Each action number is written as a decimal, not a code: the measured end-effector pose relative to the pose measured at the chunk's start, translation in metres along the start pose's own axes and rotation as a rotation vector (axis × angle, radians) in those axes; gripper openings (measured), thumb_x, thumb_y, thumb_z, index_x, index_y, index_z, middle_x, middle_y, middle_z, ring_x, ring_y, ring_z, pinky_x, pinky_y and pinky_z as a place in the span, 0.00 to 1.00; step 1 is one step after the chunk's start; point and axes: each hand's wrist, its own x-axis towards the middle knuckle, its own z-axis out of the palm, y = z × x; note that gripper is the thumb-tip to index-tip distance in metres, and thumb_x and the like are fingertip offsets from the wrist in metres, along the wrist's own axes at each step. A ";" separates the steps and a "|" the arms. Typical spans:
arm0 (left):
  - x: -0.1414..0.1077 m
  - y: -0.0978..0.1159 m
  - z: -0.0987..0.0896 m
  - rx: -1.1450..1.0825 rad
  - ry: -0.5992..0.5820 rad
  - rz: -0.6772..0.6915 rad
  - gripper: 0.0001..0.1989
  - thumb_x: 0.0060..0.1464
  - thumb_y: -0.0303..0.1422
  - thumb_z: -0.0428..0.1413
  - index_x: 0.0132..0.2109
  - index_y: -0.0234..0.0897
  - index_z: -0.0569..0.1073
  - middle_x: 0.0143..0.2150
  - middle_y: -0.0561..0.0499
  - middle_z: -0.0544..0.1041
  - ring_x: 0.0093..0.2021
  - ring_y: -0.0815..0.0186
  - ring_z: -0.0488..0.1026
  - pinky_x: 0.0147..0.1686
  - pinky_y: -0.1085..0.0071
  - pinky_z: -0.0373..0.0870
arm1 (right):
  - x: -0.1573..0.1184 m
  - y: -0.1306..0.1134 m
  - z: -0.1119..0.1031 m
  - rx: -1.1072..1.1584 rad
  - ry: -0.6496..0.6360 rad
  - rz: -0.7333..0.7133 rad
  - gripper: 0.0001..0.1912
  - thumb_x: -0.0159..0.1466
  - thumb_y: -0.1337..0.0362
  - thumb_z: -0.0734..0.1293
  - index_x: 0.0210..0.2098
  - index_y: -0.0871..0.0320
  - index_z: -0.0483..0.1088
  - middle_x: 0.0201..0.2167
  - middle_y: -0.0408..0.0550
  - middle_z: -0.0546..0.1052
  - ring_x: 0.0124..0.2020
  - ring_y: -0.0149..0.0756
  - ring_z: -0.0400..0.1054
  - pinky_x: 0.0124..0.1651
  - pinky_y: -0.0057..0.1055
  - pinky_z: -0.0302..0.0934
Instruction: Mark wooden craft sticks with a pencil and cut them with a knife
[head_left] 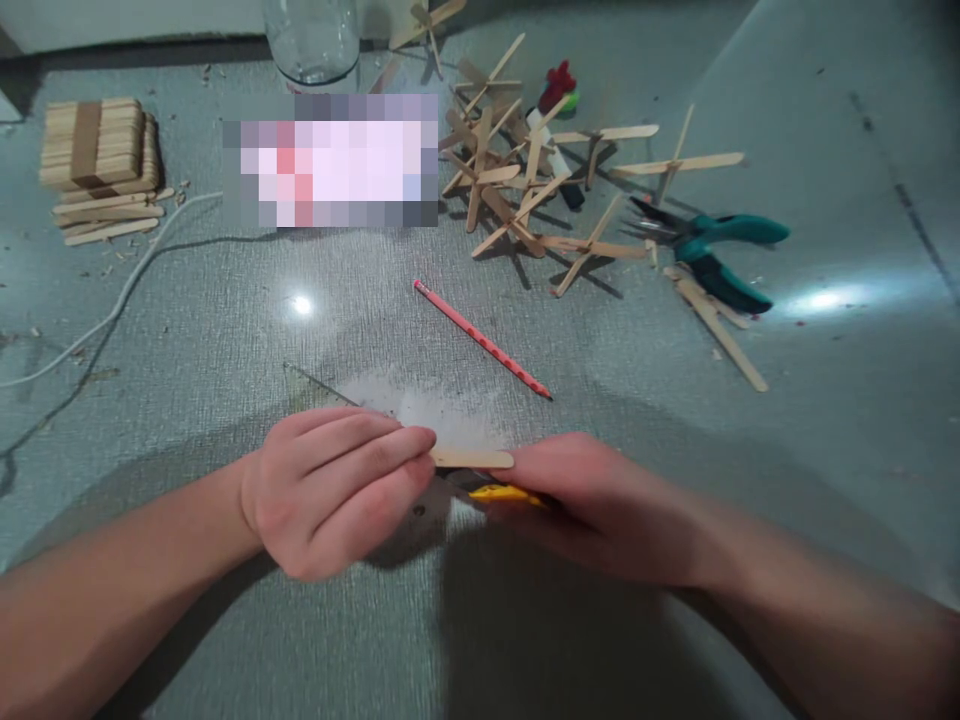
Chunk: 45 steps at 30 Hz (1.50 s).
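Observation:
A flat wooden craft stick (474, 460) lies level between my hands, low in the middle of the head view. My left hand (341, 490) is closed on its left part, with the fingers hiding that end. The thumb side of my right hand (592, 500) meets the stick's right end. Wrapped in the right fingers is a yellow-and-black tool, apparently a utility knife (510, 495), just below the stick. Its dark front part is close to the stick; whether it touches is unclear. A thin dark metal rod or blade (322, 382) lies beyond my left hand.
A pink pencil (484, 342) lies ahead. Several crossed craft sticks (517, 180) are scattered behind it. Teal-handled pliers (712, 245) rest at right beside loose sticks (724, 335). Banded stick bundles (94, 145), a white cable (127, 280) and a glass jar (313, 40) are further left.

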 end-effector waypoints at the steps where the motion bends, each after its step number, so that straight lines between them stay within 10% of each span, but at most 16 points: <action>1: 0.000 0.000 0.001 0.059 0.030 0.109 0.04 0.66 0.28 0.55 0.43 0.38 0.75 0.45 0.44 0.86 0.44 0.61 0.85 0.42 0.65 0.87 | 0.000 0.001 0.001 0.016 0.003 0.000 0.15 0.78 0.59 0.58 0.39 0.56 0.72 0.26 0.40 0.73 0.25 0.30 0.63 0.29 0.28 0.54; 10: -0.002 0.000 0.015 0.225 0.196 0.025 0.06 0.65 0.26 0.54 0.45 0.38 0.75 0.39 0.49 0.86 0.35 0.66 0.84 0.32 0.70 0.82 | 0.005 -0.003 -0.001 0.129 -0.083 0.207 0.12 0.75 0.58 0.61 0.44 0.58 0.73 0.30 0.42 0.76 0.26 0.28 0.63 0.31 0.26 0.54; 14: -0.001 -0.007 0.015 0.383 0.327 -0.356 0.09 0.69 0.28 0.51 0.47 0.43 0.75 0.32 0.53 0.84 0.31 0.63 0.82 0.25 0.66 0.76 | 0.005 -0.006 -0.001 0.153 -0.202 0.211 0.16 0.76 0.55 0.58 0.44 0.57 0.73 0.29 0.43 0.75 0.27 0.31 0.63 0.31 0.28 0.51; 18: 0.002 -0.015 0.017 0.057 0.309 -0.629 0.05 0.70 0.35 0.55 0.46 0.40 0.74 0.35 0.54 0.85 0.28 0.69 0.81 0.27 0.71 0.76 | 0.009 -0.004 -0.005 0.212 -0.233 0.251 0.15 0.75 0.55 0.60 0.37 0.57 0.70 0.25 0.41 0.73 0.24 0.29 0.61 0.30 0.28 0.50; 45: 0.011 -0.007 0.025 -0.161 0.006 -0.472 0.04 0.67 0.28 0.58 0.45 0.42 0.75 0.34 0.60 0.85 0.33 0.73 0.82 0.31 0.76 0.70 | 0.013 -0.001 -0.008 0.367 -0.111 0.461 0.14 0.73 0.54 0.59 0.41 0.58 0.68 0.22 0.40 0.72 0.19 0.29 0.67 0.22 0.25 0.57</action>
